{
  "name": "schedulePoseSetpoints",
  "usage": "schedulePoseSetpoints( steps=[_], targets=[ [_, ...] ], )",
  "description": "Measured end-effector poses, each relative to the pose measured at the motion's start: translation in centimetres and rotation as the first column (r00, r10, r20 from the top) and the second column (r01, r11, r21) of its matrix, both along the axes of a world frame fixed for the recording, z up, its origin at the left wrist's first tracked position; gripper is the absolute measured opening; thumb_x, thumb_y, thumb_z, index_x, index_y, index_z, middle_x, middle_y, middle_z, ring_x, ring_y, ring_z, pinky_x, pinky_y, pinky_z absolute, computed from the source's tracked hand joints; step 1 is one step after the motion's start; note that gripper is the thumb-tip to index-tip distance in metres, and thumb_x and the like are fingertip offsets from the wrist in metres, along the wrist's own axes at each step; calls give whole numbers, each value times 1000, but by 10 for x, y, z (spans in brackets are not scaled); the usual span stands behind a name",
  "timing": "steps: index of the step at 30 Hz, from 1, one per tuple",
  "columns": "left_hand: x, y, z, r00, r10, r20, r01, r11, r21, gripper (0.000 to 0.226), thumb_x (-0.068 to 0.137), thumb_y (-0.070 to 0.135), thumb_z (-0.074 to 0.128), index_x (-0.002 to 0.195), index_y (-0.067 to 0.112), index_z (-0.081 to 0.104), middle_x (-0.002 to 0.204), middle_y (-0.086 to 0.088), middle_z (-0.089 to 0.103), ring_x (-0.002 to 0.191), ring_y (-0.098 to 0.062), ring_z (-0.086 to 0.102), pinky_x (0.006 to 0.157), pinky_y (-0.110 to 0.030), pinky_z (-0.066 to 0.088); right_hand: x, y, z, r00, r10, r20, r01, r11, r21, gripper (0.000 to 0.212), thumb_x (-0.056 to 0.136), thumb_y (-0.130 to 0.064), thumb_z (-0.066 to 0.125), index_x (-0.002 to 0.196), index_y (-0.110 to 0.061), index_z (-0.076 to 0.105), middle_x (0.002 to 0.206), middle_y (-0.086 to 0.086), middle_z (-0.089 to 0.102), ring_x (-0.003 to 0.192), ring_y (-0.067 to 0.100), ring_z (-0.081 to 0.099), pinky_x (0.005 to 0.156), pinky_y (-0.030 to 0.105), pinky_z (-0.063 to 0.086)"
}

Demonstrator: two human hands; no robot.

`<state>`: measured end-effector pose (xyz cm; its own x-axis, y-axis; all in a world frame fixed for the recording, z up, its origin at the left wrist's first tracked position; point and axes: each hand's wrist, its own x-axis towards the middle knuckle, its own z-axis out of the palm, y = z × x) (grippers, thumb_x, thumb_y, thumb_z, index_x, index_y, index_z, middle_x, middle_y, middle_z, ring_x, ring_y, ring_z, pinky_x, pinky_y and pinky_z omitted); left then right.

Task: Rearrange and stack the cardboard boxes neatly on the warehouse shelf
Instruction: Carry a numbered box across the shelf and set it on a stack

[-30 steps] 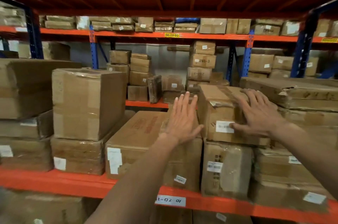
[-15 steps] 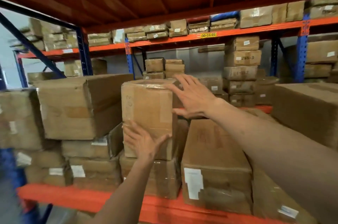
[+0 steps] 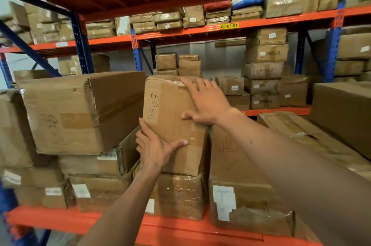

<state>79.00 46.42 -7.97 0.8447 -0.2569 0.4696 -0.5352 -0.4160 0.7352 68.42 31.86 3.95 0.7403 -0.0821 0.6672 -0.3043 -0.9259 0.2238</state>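
A tall taped cardboard box (image 3: 170, 117) marked 3503 stands on a lower wrapped box (image 3: 180, 195) in the middle of the orange shelf (image 3: 50, 219). My left hand (image 3: 154, 145) grips the tall box at its lower left edge, thumb across the front. My right hand (image 3: 206, 101) lies over its upper right corner, fingers spread on the top. A large dented box (image 3: 80, 113) sits tilted just to its left, and a long flat box (image 3: 236, 175) lies to its right.
Stacked boxes (image 3: 36, 185) fill the shelf's left end. Another big box (image 3: 341, 115) rises at the right. Blue uprights (image 3: 80, 44) and a far rack with several small boxes (image 3: 265, 71) stand behind. The deck above hangs low.
The view has swung left from the right-hand boxes to the tall one. Both hands left the smaller labelled box and have closed on the tall box's lower left edge and upper right corner.
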Motion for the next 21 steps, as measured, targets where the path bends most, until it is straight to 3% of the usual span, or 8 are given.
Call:
schedulePoseSetpoints(
  steps=[5, 9, 12, 16, 21],
  targets=[
    [3, 0, 5, 981, -133, 140, 134, 991, 3, 143, 48, 82, 79, 156, 32, -2, 153, -10, 26, 139, -33, 28, 114, -57, 27, -29, -22, -10, 994, -82, 69, 78, 995, 67, 107, 75, -77, 61, 154, -22, 12, 143, 17, 43, 129, 36, 42, 110, 46, 33],
    [18, 10, -2, 968, -234, -91, 231, 972, -43, 121, 46, 83, 79, 147, 36, 30, 143, -3, 40, 135, -28, 38, 112, -60, 33, -60, -39, -21, 978, -185, 100, 164, 968, 190, 107, 72, -79, 62, 148, -17, 20, 139, 15, 46, 120, 34, 50, 97, 47, 44],
    [13, 3, 3, 921, -327, -209, 311, 944, -109, 118, 42, 71, 89, 142, 34, 39, 135, 0, 45, 124, -23, 48, 102, -50, 46, -82, -49, -32, 957, -273, 95, 233, 923, 308, 106, 70, -81, 64, 142, -14, 25, 136, 14, 49, 117, 34, 54, 90, 46, 48],
    [6, -12, 23, 907, -394, -150, 390, 919, -61, 123, 35, 70, 91, 142, 33, 46, 136, 1, 49, 126, -23, 49, 102, -51, 48, -112, -58, -57, 929, -354, 108, 257, 826, 501, 95, 67, -76, 72, 128, -17, 28, 124, 12, 59, 105, 32, 62, 81, 42, 51],
    [-26, -44, 46, 879, -476, 9, 471, 872, 135, 101, 57, 37, 96, 145, 24, 49, 146, -5, 40, 136, -30, 36, 113, -55, 33, -157, -63, -108, 862, -436, 259, 86, 629, 773, 91, 71, -61, 79, 135, -26, 24, 117, 9, 67, 105, 33, 65, 90, 46, 53]
  ],
)
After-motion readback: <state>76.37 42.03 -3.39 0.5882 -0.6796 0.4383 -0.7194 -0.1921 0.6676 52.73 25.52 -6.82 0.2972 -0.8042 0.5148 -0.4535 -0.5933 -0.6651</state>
